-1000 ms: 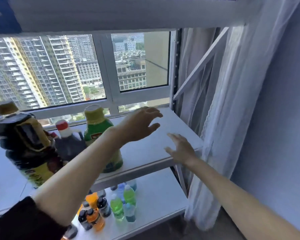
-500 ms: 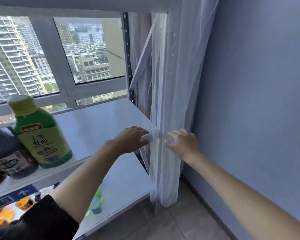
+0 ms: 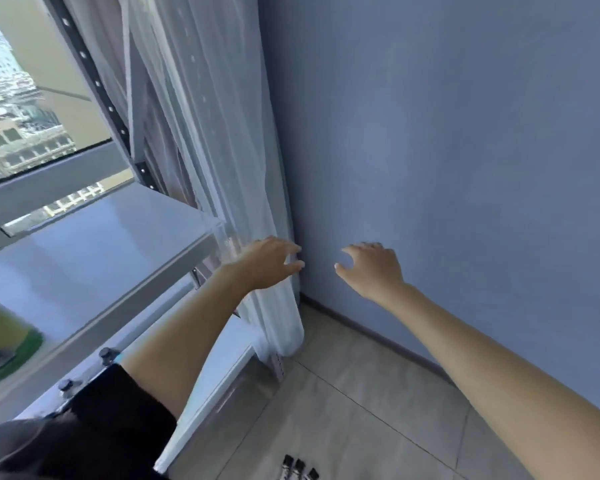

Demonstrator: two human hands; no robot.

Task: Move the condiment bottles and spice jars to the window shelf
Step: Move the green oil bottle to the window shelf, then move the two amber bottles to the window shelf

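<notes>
Nearest, at the bottom edge, small dark-capped items [image 3: 298, 467] on the floor tiles, possibly jars; too blurred to tell. Further out, left hand [image 3: 269, 263] and right hand [image 3: 373, 268] both loosely spread, holding nothing, well apart from any bottle. Green-labelled bottle [image 3: 4, 355] already on the window shelf [image 3: 94, 258]. Best to turn toward the remaining bottles, then grip low and upright, clear of the curtain [image 3: 222, 150].

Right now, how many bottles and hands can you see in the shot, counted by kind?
Green-labelled bottle, cut off at the left edge of the shelf: 1
Bottle caps on the lower shelf, beside the left arm: 2
Hands, both empty: 2, left hand, right hand
Total: 5
</notes>
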